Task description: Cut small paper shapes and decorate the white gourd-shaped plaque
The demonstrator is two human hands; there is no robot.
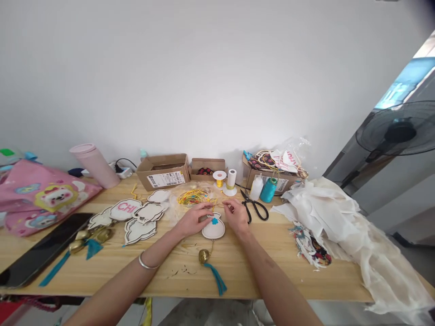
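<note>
A white gourd-shaped ornament (213,230) with a small blue flower knot (215,221) lies flat on the table between my hands. At its top my left hand (194,219) is closed, fingertips at a thin yellow cord (214,206). My right hand (236,215) pinches the cord from the other side, just above the ornament. The exact grip of the fingertips is small and partly hidden. A brass bell (204,256) hangs off the ornament's lower end by a short cord and lies on the wood, with a teal tassel (217,280) trailing toward the front edge.
Behind my hands sit a tangle of yellow cords (193,197) and two spools (230,181). Black scissors (260,210), a white bottle (256,188) and a teal thread cone (268,190) stand right. White cloth (326,203) covers the right end; ornament pieces (124,209) pile left.
</note>
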